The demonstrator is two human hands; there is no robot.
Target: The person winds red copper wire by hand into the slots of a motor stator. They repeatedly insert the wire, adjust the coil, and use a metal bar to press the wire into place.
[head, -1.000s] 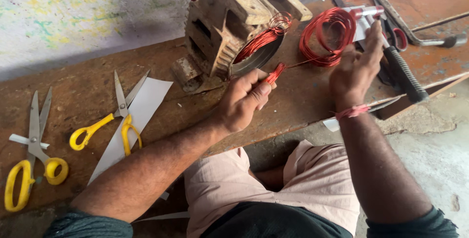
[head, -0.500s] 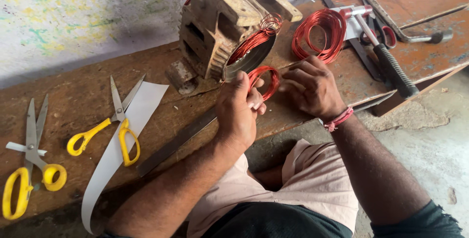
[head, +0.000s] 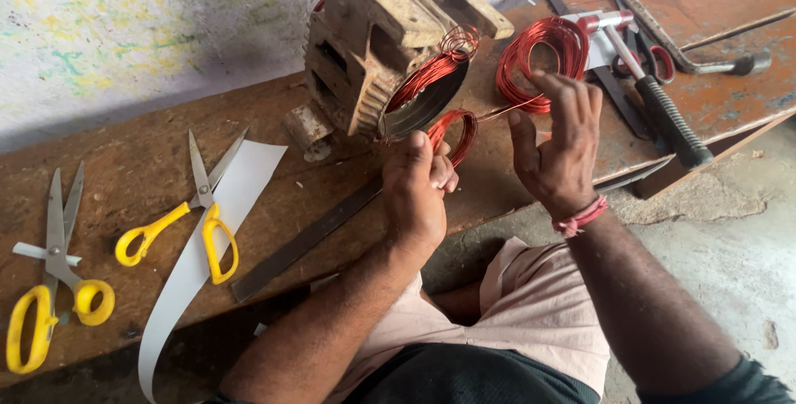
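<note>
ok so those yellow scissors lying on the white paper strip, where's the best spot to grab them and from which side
Probably take the yellow-handled scissors by their handle loops, coming from the near bench edge. The loops point toward the person and lie open, while the blades point toward the wall and spread apart. The left hand is nearer them, though it holds a small red wire coil. They rest on the white paper strip, so lift straight up.

This is a small repair workshop: a worn wooden bench (head: 124, 180) holds a motor stator (head: 390, 48), red copper wire coils (head: 539, 52), scissors (head: 195, 213) and a hammer (head: 655, 97) at upper right.
</note>
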